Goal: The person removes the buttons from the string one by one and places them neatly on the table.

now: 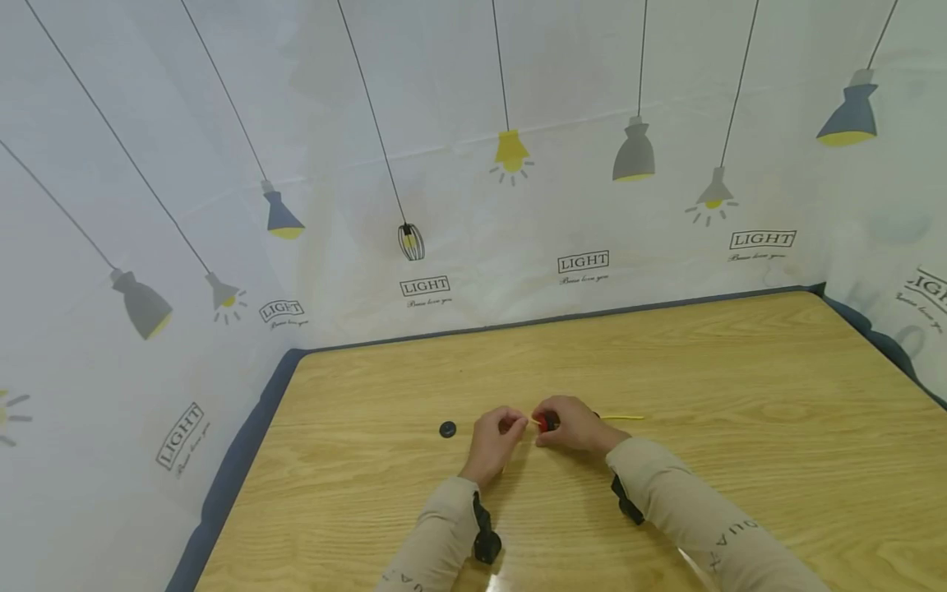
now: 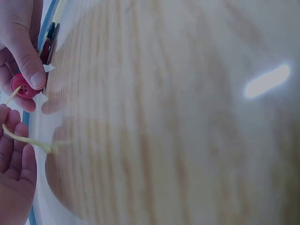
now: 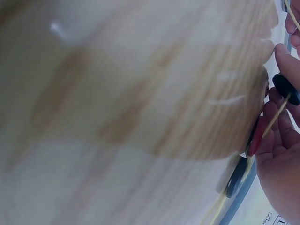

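My left hand [image 1: 494,444] pinches the end of a yellow string [image 2: 28,140] at its fingertips. Close to its right, my right hand [image 1: 573,423] grips a red button [image 2: 24,86] between thumb and fingers, and the string comes out through one of its holes. Against that hand's fingers is also a black button [image 3: 285,89] on the string. Farther along the string, another red button [image 3: 255,136] and another black button [image 3: 236,177] hang by the right palm. In the head view, the string's tail [image 1: 623,418] extends right beyond the hand.
A loose black button [image 1: 447,429] lies on the wooden table [image 1: 355,485], left of the left hand. A wall cloth printed with lamps [image 1: 473,214] stands behind the table's far edge and along its sides.
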Available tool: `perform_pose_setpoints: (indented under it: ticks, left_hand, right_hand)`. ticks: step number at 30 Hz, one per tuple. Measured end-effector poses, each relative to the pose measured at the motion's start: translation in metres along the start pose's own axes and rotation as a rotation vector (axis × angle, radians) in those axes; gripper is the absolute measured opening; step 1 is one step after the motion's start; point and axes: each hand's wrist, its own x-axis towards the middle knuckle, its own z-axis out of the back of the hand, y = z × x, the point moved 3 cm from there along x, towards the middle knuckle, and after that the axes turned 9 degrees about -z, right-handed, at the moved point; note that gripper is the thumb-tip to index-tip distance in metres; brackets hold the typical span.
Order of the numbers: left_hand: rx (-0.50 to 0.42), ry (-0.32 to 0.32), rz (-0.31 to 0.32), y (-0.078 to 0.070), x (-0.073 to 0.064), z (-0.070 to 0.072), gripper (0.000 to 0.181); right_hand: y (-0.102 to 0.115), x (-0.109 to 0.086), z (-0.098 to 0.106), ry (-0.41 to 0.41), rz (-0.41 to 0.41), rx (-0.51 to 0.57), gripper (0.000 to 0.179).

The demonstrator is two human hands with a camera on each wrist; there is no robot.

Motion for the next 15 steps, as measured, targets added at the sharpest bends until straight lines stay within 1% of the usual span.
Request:
perform_pose_setpoints:
  ticks: [4,10,13,15]
  left_hand:
    - [0.008,0.001,0.007,0.0020,-0.0003,0.0006,0.011]
    - [0.010,0.006,0.028,0.0056,-0.0006,0.0015,0.012]
    - [0.006,0.007,0.033,0.0066,-0.0007,0.0017,0.011]
    - [0.009,0.005,0.028,0.0074,-0.0012,0.0017,0.011]
  right_hand:
    - [-0.0012,-0.0006,0.0012,-0.010,0.002,0.019,0.034]
    - [-0.0026,-0.0028,0.0046,-0.031,0.002,0.081,0.034]
    - [-0.0042,-0.0027,0.0050,-0.036,-0.002,0.082,0.033]
    - [-0.0047,-0.0026,0.0052,-0.041,0.011,0.074,0.032]
